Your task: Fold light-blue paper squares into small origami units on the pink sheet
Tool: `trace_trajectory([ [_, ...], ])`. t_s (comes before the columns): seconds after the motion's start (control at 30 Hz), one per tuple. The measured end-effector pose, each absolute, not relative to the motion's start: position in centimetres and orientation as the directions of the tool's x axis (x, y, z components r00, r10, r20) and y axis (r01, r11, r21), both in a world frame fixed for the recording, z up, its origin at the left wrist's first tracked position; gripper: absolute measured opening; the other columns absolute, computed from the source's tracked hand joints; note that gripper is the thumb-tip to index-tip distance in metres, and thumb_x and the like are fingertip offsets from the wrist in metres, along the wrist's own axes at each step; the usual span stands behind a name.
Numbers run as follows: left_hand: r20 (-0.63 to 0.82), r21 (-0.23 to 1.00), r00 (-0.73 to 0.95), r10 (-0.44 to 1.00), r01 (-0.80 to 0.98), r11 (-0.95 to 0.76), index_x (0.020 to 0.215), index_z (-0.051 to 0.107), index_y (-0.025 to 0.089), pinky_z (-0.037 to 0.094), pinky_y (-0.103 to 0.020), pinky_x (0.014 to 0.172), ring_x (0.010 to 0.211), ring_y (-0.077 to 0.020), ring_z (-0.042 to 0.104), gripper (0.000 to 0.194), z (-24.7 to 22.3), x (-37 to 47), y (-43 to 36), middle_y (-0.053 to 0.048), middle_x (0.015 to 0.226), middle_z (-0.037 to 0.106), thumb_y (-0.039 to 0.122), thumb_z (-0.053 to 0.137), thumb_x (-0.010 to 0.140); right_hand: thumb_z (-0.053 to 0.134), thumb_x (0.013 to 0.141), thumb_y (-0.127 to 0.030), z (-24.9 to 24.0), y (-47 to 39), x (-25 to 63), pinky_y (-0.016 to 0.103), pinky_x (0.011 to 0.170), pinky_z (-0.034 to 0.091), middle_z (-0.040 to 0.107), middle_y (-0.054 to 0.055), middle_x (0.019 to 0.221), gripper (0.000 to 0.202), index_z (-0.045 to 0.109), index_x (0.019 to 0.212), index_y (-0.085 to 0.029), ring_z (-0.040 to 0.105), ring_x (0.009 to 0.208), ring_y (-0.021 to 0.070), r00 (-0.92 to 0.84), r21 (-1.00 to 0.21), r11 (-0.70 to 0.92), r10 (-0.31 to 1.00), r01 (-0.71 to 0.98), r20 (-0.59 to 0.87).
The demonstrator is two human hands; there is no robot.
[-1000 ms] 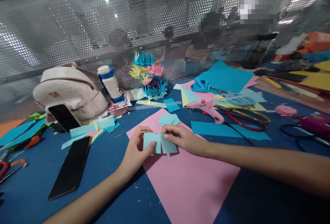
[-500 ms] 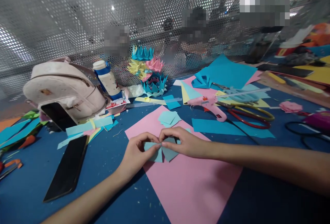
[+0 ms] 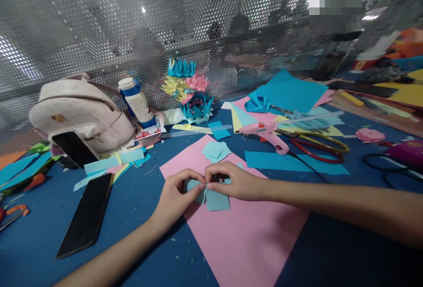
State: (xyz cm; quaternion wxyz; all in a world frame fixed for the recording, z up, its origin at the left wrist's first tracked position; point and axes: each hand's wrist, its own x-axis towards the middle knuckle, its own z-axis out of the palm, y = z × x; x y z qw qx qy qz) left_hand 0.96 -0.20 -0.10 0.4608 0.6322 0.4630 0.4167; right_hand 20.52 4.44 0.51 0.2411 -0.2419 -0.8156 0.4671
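Note:
A light blue paper piece [image 3: 200, 196] is pinched between the thumb and fingers of my left hand [image 3: 180, 190]. My right hand [image 3: 236, 181], its fingertips meeting the left ones, pinches another light blue piece [image 3: 218, 200] beside it. Whether the two pieces are joined at the top is hidden by my fingers. Both hands are over a large pink paper sheet [image 3: 251, 234]. Just beyond them lies a small stack of light blue paper pieces [image 3: 215, 150].
A pink glue gun [image 3: 264, 134] and red-and-yellow-handled scissors [image 3: 320, 148] lie to the right, near a blue paper strip [image 3: 294, 163]. Leftward are a phone [image 3: 86, 214], a backpack [image 3: 79, 106] and a bottle [image 3: 137, 102]. Folded paper flowers [image 3: 188, 89] stand at the back.
The light blue piece at my right hand has turned, so its lower edge lies nearly level and the gap to the left piece has narrowed. My hands have barely moved.

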Motion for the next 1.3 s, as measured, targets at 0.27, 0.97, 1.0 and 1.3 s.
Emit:
trace_trajectory([
  [0.27, 0.080, 0.966, 0.216, 0.973, 0.225, -0.129, 0.080, 0.066, 0.015, 0.039, -0.022, 0.060, 0.067, -0.0133, 0.053, 0.006, 0.09, 1.44, -0.57, -0.002, 0.077, 0.064, 0.020, 0.063, 0.080, 0.057, 0.084, -0.017, 0.81, 4.33, 20.59, 0.021, 0.056, 0.033, 0.049, -0.002, 0.069, 0.012, 0.054, 0.073, -0.015, 0.043, 0.062, 0.0099, -0.773, -0.892, 0.418, 0.618, 0.172, 0.141],
  [0.97, 0.151, 0.881, 0.313, 0.938, 0.387, -0.271, 0.079, 0.063, 0.017, 0.041, -0.024, 0.068, 0.074, -0.0156, 0.056, 0.010, 0.76, 1.20, -0.79, -0.002, 0.077, 0.064, 0.020, 0.057, 0.086, 0.057, 0.087, -0.017, 0.56, 4.38, 20.70, 0.024, 0.067, 0.040, 0.058, -0.001, 0.075, 0.009, 0.060, 0.079, -0.016, 0.052, 0.071, 0.0123, -0.758, -0.850, 0.503, 0.613, 0.158, 0.222],
  [1.0, 0.163, 0.879, 0.315, 0.935, 0.384, -0.282, 0.079, 0.063, 0.017, 0.041, -0.024, 0.068, 0.074, -0.0158, 0.056, 0.010, 0.79, 1.25, -0.84, -0.002, 0.077, 0.064, 0.020, 0.057, 0.086, 0.057, 0.087, -0.017, 0.62, 4.37, 20.68, 0.024, 0.067, 0.040, 0.058, -0.001, 0.075, 0.009, 0.060, 0.078, -0.016, 0.052, 0.071, 0.0122, -0.756, -0.853, 0.498, 0.616, 0.157, 0.221],
  [1.3, 0.154, 0.900, 0.254, 0.955, 0.363, -0.241, 0.077, 0.061, 0.017, 0.038, -0.023, 0.061, 0.067, -0.0144, 0.052, 0.010, 0.31, 1.29, -0.74, -0.001, 0.072, 0.061, 0.022, 0.058, 0.085, 0.056, 0.089, -0.021, 0.55, 4.49, 20.65, 0.023, 0.061, 0.036, 0.053, -0.002, 0.070, 0.013, 0.057, 0.077, -0.015, 0.046, 0.066, 0.0109, -0.731, -0.887, 0.435, 0.654, 0.153, 0.194],
])
